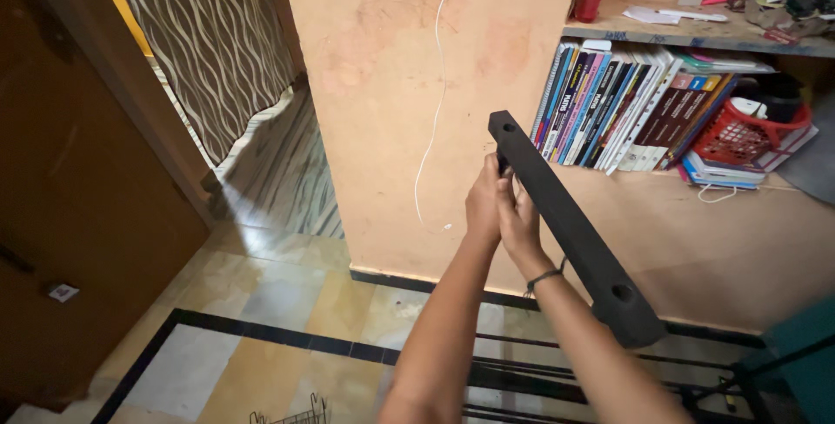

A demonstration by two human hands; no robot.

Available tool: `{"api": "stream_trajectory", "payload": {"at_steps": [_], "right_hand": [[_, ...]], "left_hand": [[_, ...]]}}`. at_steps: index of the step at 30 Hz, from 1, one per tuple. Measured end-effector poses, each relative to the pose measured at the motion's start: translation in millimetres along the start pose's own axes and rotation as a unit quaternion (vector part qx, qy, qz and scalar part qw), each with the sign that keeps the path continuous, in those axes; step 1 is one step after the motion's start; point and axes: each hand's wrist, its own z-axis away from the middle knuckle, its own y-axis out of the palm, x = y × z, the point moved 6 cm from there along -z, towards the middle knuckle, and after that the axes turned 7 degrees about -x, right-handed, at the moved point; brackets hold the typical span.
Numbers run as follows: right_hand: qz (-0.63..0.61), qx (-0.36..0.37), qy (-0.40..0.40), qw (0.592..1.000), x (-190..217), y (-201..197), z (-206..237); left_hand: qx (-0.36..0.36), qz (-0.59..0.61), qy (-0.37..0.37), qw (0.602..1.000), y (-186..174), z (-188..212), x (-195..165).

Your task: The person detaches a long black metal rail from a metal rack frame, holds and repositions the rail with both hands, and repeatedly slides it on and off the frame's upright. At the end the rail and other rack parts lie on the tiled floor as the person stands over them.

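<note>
Both hands, left hand (484,202) and right hand (520,222), closed around black bar (570,224) near its upper end; long axis slants from centre frame toward lower right

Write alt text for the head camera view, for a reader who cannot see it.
Two bare hands, the left hand and right hand pressed together, grip a long black bar with holes near each end, held slanting in front of a peach wall. To the right is a shelf of books beside a red basket; below is a tiled floor.

Peach wall (391,85), tiled floor (261,302), bookshelf (696,37)
</note>
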Motion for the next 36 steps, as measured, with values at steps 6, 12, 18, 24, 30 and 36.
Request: {"api": "stream_trajectory", "payload": {"at_steps": [6, 12, 18, 24, 30, 36], "right_hand": [[-0.031, -0.057, 0.184, 0.981, -75, -18, -17], [-0.073, 0.005, 0.245, 0.967, -60, -5, -22], [-0.056, 0.004, 0.26, 0.964, -70, 3, -24], [-0.013, 0.031, 0.239, 0.97, -76, 1, -25], [0.038, 0.042, 0.233, 0.971, -56, -1, -31], [-0.016, 0.018, 0.26, 0.965, -65, 10, -26]], "left_hand": [[0.083, -0.036, 0.036, 0.995, 3, -6, 13], [0.078, -0.003, 0.101, 0.992, -59, -10, 21], [0.04, -0.044, 0.343, 0.938, -101, -32, -51], [0.14, -0.162, 0.575, 0.789, -67, -69, -102], [0.225, -0.206, 0.499, 0.811, -33, -78, -113], [0.19, -0.38, 0.377, 0.823, -1, -87, -133]]}}
